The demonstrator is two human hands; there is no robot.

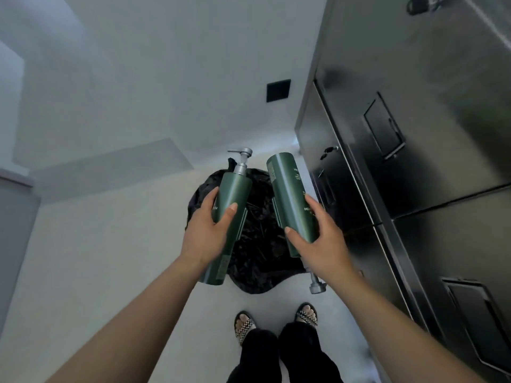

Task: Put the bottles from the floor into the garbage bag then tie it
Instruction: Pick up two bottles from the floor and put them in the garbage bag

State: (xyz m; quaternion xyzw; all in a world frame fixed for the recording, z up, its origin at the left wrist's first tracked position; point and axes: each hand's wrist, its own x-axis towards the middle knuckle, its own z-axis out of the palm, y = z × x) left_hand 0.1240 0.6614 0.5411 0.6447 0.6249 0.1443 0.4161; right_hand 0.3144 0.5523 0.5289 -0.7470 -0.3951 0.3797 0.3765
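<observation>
My left hand (206, 233) grips a dark green pump bottle (235, 194) around its middle, its grey pump head pointing away from me. My right hand (318, 239) holds a second green pump bottle (290, 189) turned the other way, its grey pump (315, 284) pointing down toward me. Both bottles hang above a black garbage bag (257, 250) that lies crumpled and open on the pale floor directly below my hands.
A tall steel cabinet (414, 161) with recessed handles and key locks runs along the right side, close to the bag. Pale walls rise ahead and to the left, with a dark square vent (278, 90). My sandalled feet (276, 322) stand just behind the bag.
</observation>
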